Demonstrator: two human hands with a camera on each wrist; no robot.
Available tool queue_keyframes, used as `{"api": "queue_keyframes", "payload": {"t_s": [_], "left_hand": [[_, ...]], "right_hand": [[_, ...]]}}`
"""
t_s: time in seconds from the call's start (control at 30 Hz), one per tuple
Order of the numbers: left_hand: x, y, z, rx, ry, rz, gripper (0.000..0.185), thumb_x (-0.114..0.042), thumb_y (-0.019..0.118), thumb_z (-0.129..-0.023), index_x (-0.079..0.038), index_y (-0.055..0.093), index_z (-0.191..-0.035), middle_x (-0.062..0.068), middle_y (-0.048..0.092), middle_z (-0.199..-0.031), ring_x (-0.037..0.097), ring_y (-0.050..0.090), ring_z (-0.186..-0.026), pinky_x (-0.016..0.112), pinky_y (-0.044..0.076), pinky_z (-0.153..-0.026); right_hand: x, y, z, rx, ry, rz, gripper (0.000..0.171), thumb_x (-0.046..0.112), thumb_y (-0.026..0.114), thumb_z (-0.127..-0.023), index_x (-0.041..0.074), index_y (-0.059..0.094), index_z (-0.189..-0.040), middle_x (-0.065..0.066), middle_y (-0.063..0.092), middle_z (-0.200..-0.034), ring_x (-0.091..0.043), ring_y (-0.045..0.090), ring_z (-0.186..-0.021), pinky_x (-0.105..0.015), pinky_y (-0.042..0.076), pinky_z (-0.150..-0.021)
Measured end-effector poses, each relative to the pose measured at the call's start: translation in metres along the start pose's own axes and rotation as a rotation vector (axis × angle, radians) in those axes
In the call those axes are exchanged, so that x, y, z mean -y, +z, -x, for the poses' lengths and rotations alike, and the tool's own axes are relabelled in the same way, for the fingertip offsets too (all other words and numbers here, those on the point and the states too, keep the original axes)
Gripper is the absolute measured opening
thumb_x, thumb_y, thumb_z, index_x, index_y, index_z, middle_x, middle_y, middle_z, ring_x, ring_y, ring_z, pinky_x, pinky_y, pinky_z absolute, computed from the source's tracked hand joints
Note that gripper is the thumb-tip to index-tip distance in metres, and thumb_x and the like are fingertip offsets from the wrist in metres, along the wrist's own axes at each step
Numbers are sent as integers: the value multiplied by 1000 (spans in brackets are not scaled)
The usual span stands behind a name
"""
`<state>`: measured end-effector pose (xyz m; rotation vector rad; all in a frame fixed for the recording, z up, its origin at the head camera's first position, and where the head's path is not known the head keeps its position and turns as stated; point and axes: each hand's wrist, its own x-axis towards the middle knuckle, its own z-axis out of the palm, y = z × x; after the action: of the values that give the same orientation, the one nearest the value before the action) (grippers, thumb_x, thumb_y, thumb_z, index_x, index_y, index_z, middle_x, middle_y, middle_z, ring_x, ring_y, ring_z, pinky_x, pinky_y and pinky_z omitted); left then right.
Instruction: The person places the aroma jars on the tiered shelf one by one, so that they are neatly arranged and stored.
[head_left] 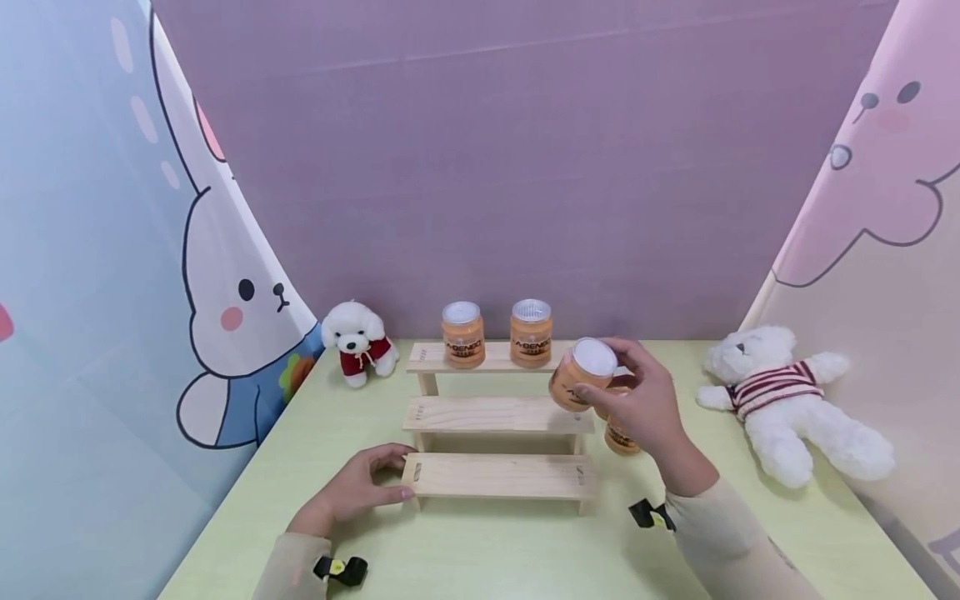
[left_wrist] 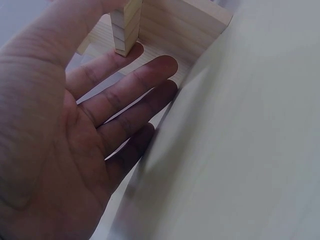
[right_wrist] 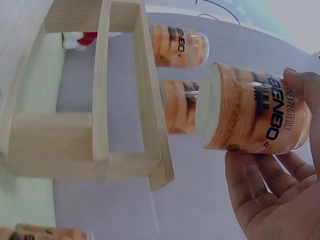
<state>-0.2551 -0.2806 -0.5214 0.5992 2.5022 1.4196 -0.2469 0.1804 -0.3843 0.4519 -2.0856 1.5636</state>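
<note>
A three-step wooden display stand (head_left: 498,477) stands on the table. My left hand (head_left: 363,487) holds the left end of its lowest step, thumb at the front and fingers behind; the left wrist view shows the index fingertip (left_wrist: 131,50) against the wood. In my right hand (head_left: 648,408) is an orange-labelled plastic jar (head_left: 585,375) with a white lid, gripped between thumb and fingers. This jar (right_wrist: 255,110) is tilted, above the stand's right side and apart from the top step. Two similar jars, one left (head_left: 463,335) and one nearer the middle (head_left: 531,333), stand on the top step.
More jars (head_left: 622,437) stand on the table right of the stand, partly hidden by my right hand. A white toy dog (head_left: 358,342) in red sits at the back left. A white teddy bear (head_left: 783,400) in a striped top lies at the right. A purple cloth wall (head_left: 510,167) rises behind.
</note>
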Motion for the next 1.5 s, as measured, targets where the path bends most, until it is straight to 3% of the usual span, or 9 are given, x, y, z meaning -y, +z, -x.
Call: {"api": "queue_keyframes", "payload": {"t_s": [0.3,0.53,0.77,1.2,1.5], "left_hand": [[1,0,-1,-4,-4,-2,55,-30,86,-89,-13,64,-137,-2,73,-115,24,64,-115,60,38,-110],[1,1,0,0,-2,1,54,-30,86,-90,-14,64,-137,-2,73,-114,24,65,-114,59,38,-110],[1,1,0,-3,-2,-17,55,-31,86,-90,-14,64,-137,-3,73,-114,22,65,-114,59,38,-110],[2,0,0,-14,2,-29,56,-31,86,-89,-13,63,-137,-4,73,-115,22,65,-114,58,38,-110],[3,0,-1,-15,14,-34,57,-32,86,-89,-13,63,-138,-5,73,-115,22,65,-114,56,40,-109]], "right_hand": [[-1,23,-1,72,41,-68,64,8,96,-76,7,66,-133,-11,67,-117,-20,62,-104,-30,58,-79],[-3,34,-1,101,54,-49,64,14,97,-75,13,67,-132,-5,68,-119,-25,66,-106,-35,60,-80],[-2,45,-1,132,53,-44,64,20,97,-77,15,66,-133,-3,68,-121,-21,66,-110,-34,60,-82],[-4,63,0,209,80,-80,66,23,98,-76,19,66,-133,-3,67,-123,-24,64,-111,-53,58,-87],[-4,81,-1,252,81,-57,67,27,97,-77,19,67,-136,-4,68,-124,-25,65,-114,-37,60,-85]]}}
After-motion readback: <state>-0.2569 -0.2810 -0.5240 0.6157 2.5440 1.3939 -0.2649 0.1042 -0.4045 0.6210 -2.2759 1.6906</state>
